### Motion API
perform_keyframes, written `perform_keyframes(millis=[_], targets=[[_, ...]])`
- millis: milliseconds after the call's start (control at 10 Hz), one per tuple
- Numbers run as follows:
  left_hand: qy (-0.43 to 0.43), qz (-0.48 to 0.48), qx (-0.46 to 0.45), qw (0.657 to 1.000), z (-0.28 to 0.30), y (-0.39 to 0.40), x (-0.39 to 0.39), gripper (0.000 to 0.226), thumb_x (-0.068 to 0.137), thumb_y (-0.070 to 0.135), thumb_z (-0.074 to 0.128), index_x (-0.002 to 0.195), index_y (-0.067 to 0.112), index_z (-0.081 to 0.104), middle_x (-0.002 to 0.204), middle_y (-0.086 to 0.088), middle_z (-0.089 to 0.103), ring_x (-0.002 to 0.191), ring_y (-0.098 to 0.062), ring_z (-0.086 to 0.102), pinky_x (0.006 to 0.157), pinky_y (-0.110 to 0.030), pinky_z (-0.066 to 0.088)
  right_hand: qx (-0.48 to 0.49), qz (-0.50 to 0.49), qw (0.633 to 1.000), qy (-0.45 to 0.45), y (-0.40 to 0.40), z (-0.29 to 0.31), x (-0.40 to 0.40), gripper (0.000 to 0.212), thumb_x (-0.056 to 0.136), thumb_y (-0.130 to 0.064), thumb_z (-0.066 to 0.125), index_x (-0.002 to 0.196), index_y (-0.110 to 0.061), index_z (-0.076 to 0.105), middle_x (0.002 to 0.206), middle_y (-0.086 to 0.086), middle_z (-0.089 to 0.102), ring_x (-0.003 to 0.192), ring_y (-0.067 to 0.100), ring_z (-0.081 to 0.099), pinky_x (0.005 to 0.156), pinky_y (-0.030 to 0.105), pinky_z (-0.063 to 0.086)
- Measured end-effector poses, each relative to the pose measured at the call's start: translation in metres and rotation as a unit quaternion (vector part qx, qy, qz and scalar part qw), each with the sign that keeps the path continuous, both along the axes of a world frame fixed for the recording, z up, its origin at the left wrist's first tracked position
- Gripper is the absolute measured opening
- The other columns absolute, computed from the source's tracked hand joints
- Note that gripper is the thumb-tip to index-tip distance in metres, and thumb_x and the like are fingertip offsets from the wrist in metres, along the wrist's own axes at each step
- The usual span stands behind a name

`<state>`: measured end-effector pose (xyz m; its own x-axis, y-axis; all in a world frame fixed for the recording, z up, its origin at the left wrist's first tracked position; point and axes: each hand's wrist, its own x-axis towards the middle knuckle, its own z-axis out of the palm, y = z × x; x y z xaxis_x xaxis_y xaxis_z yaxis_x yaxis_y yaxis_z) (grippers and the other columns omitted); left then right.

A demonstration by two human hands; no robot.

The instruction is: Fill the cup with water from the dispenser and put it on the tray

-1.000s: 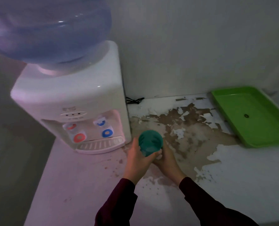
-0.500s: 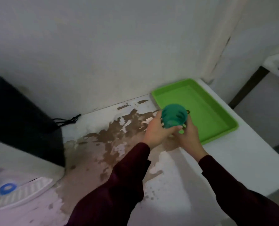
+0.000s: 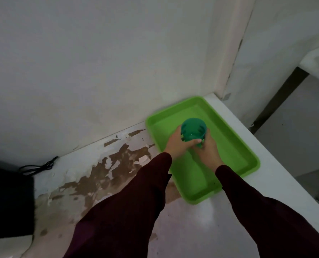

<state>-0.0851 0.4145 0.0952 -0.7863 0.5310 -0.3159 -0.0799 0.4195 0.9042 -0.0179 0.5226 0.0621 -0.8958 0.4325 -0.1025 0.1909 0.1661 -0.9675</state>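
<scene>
My left hand (image 3: pixel 177 144) and right hand (image 3: pixel 208 149) both grasp the upright cup (image 3: pixel 193 129) directly over the tray (image 3: pixel 248 151), so it goes straight down.

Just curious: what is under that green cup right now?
Below the green cup, held by the left hand and right hand, lies the bare floor of the lime green tray. Fingers cover the cup's base, so whether it touches down is hidden.
</scene>
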Motion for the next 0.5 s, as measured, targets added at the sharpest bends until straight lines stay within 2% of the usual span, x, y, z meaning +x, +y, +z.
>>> perform_keyframes(millis=[100, 200, 300, 400, 500], targets=[[0.001, -0.005, -0.01, 1.0, -0.004, 0.0, -0.004, 0.087, 0.069, 0.033, 0.08, 0.14, 0.017, 0.035, 0.14, -0.006, 0.049, 0.119, -0.02, 0.053, 0.095, -0.029, 0.046, -0.036, -0.012, 0.999, -0.012, -0.003, -0.003, -0.004, 0.067, 0.079, -0.002, 0.071, 0.135, -0.013, 0.036, 0.108, -0.012, 0.056, 0.098, 0.003, 0.058, 0.07, 0.009, 0.054], [0.003, -0.01, -0.01, 1.0, -0.011, 0.003, -0.003, 0.089, 0.068, 0.034, 0.081, 0.141, 0.018, 0.033, 0.14, -0.006, 0.049, 0.121, -0.023, 0.052, 0.099, -0.033, 0.046, -0.054, -0.019, 0.998, -0.013, 0.001, -0.012, -0.003, 0.068, 0.079, -0.003, 0.071, 0.136, -0.013, 0.035, 0.11, -0.011, 0.056, 0.1, 0.007, 0.059, 0.073, 0.013, 0.055], [-0.003, -0.03, -0.038, 0.999, -0.006, 0.0, -0.002, 0.086, 0.072, 0.031, 0.078, 0.143, 0.017, 0.031, 0.143, -0.008, 0.046, 0.128, -0.025, 0.047, 0.101, -0.032, 0.041, -0.028, -0.016, 0.999, -0.025, 0.0, -0.008, 0.001, 0.071, 0.08, -0.003, 0.071, 0.139, -0.011, 0.031, 0.116, -0.002, 0.056, 0.102, 0.012, 0.058, 0.073, 0.011, 0.053], [0.001, -0.039, -0.055, 0.998, -0.005, -0.013, 0.0, 0.083, 0.079, 0.03, 0.072, 0.147, 0.017, 0.025, 0.148, -0.014, 0.039, 0.133, -0.031, 0.041, 0.107, -0.042, 0.038, -0.007, -0.005, 0.999, -0.045, -0.003, -0.011, 0.008, 0.078, 0.081, -0.01, 0.072, 0.144, -0.012, 0.024, 0.127, 0.002, 0.052, 0.113, 0.016, 0.052, 0.09, 0.024, 0.048], [0.01, -0.025, -0.058, 0.998, 0.003, -0.04, 0.011, 0.071, 0.085, 0.028, 0.065, 0.145, 0.017, 0.028, 0.146, -0.017, 0.039, 0.13, -0.033, 0.043, 0.105, -0.047, 0.041, 0.019, -0.043, 0.993, -0.104, -0.012, -0.008, 0.025, 0.082, 0.084, -0.011, 0.07, 0.147, -0.009, 0.019, 0.143, 0.015, 0.044, 0.128, 0.03, 0.046, 0.106, 0.044, 0.042]])
